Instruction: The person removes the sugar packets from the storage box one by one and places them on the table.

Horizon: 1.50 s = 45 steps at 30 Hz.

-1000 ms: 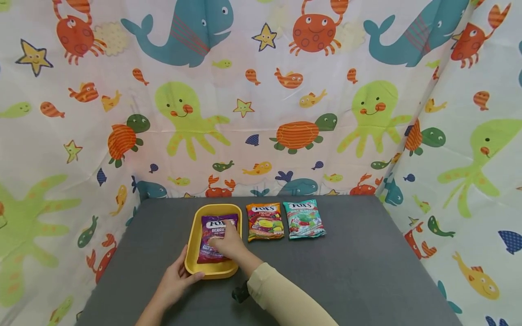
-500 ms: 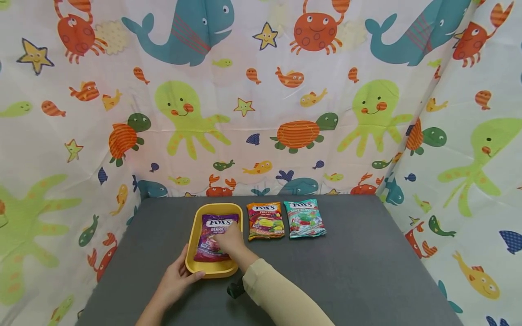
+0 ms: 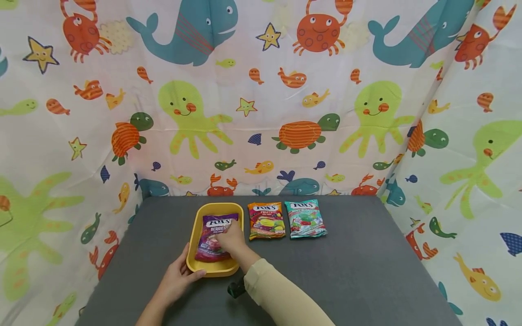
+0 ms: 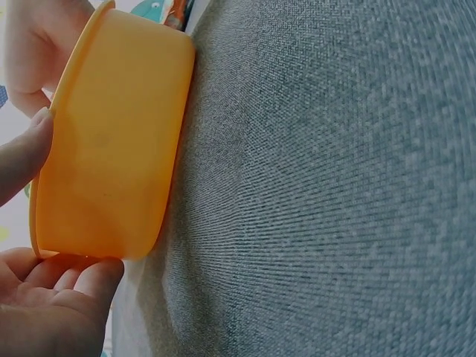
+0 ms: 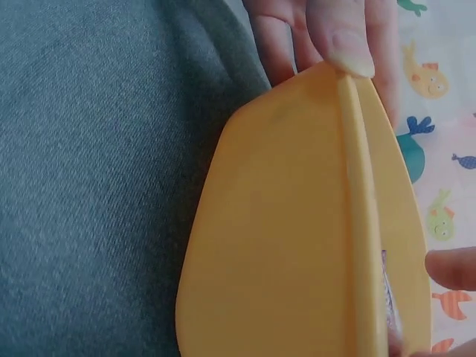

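Note:
A yellow plastic tub (image 3: 191,242) stands on the grey table, with a purple bag of Fox's Berries candy (image 3: 210,246) lying inside it. My left hand (image 3: 176,277) grips the tub's near left corner; the left wrist view shows its thumb (image 4: 30,156) at the rim of the tub (image 4: 119,134) and fingers against the outer wall. Reaching over the near right side, my right hand (image 3: 234,242) is at the candy bag's right part. In the right wrist view its thumb (image 5: 450,269) is straight and apart from the bag; its other fingertips are mostly hidden.
Just right of the tub lies an orange Fox's Fruits candy bag (image 3: 267,221). Beside that is a turquoise Fox's Mint Blossom bag (image 3: 306,219). A dark device (image 3: 236,288) shows beneath my right wrist. A sea-animal curtain (image 3: 261,136) hangs behind the grey table (image 3: 350,271).
Inside the tub, the purple bag's lower end has shifted slightly left and the bag tilts more than a second ago. My right hand has drawn in slightly. The left hand's grip looks the same.

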Available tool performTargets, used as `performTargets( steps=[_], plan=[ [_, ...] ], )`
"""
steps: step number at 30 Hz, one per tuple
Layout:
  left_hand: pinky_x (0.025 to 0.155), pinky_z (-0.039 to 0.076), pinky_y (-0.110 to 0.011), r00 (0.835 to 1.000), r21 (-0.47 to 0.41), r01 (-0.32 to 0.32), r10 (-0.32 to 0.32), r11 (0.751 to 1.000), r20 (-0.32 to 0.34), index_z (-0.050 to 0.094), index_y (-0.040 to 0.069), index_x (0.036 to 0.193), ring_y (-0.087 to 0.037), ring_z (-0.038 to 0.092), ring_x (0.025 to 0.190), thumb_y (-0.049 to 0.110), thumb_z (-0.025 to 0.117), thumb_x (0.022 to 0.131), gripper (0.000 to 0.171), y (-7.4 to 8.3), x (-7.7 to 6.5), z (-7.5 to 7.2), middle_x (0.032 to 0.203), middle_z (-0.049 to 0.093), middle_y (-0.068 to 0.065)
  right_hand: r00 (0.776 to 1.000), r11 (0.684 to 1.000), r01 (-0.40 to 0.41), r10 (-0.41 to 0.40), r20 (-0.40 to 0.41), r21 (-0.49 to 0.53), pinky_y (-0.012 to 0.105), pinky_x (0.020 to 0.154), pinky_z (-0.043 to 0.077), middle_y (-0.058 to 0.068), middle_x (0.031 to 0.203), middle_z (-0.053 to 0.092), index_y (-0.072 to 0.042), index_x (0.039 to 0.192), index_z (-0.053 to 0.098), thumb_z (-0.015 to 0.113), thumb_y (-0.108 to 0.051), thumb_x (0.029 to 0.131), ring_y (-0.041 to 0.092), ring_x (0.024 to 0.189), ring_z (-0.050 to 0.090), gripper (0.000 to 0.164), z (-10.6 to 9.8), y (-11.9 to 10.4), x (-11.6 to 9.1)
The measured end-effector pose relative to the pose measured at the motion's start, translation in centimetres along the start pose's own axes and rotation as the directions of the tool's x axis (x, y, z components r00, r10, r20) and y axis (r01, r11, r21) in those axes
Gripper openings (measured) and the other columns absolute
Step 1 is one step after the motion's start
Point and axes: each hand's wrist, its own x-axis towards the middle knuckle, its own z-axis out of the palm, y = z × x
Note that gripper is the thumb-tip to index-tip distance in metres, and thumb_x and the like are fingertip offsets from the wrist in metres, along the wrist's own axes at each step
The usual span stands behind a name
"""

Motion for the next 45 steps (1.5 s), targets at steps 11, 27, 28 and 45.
performTargets(
  steps=[11,27,28,45],
  plan=[
    [0.109,0.042,-0.038,1.000,0.001,0.007,-0.007,1.000,-0.002,0.009,0.012,0.164,-0.035,0.033,0.148,0.031,0.079,0.088,0.105,-0.1,0.1,0.3,0.167,0.019,-0.019,0.994,0.995,0.077,-0.072,0.087,-0.065,0.061,0.097,0.054,0.014,0.135,0.058,-0.014,0.148,0.046,0.081,-0.013,0.085,0.032,0.117,0.059,0.072,-0.6,0.6,-0.1],
    [0.109,0.042,-0.037,0.999,0.028,0.041,-0.040,0.999,-0.010,0.008,0.016,0.164,-0.032,0.032,0.149,0.040,0.078,0.087,0.107,-0.1,-0.1,-0.1,0.168,0.016,-0.016,0.981,0.981,0.188,-0.184,0.065,-0.056,0.054,0.091,0.060,0.013,0.130,0.062,-0.016,0.137,0.062,0.083,0.002,0.075,0.027,0.109,0.059,0.069,-1.9,0.8,-0.3],
    [0.109,0.042,-0.037,0.999,0.033,0.041,-0.041,0.999,-0.010,0.007,0.016,0.164,-0.032,0.032,0.149,0.041,0.078,0.088,0.107,0.0,-0.1,-0.2,0.168,0.016,-0.017,0.980,0.981,0.189,-0.185,0.067,-0.047,0.054,0.090,0.060,0.013,0.131,0.062,-0.017,0.137,0.062,0.083,0.002,0.075,0.027,0.108,0.059,0.068,-2.0,0.8,-0.3],
    [0.109,0.041,-0.037,0.999,0.039,0.041,-0.041,0.998,-0.007,0.008,0.016,0.164,-0.033,0.032,0.149,0.048,0.079,0.084,0.111,0.0,0.1,0.0,0.168,0.017,-0.016,0.985,0.984,0.108,-0.125,0.116,0.141,0.053,0.099,0.056,0.011,0.137,0.056,-0.023,0.137,0.063,0.082,0.001,0.079,0.029,0.120,0.054,0.065,-4.4,0.3,-0.7]
  ],
)
